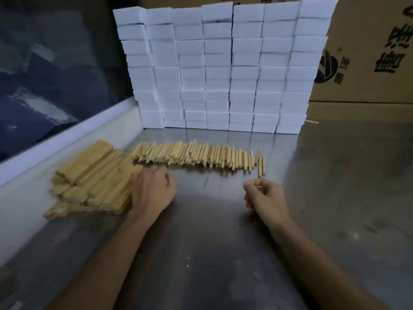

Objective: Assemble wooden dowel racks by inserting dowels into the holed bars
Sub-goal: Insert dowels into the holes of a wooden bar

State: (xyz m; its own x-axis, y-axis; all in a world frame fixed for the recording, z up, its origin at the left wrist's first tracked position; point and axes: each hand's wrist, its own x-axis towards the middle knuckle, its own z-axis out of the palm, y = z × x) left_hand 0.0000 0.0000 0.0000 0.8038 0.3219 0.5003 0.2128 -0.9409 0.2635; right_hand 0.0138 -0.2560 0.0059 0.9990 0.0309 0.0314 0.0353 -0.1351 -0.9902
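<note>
No finished rack shows. Holed bars [89, 182] lie piled at 9 o'clock on the desk [335, 198], dowels [196, 155] rowed at 12. The left hand [152, 191] rests on the bars, its grip unclear; the right hand [263, 195] pinches one dowel [260, 168].

steel table [223, 242] — dowels [196, 154] | holed bars [93, 177] | white blocks [223, 68]

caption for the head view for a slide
Left hand rests against stacked wooden bars; right hand curled below a row of dowels.
</note>
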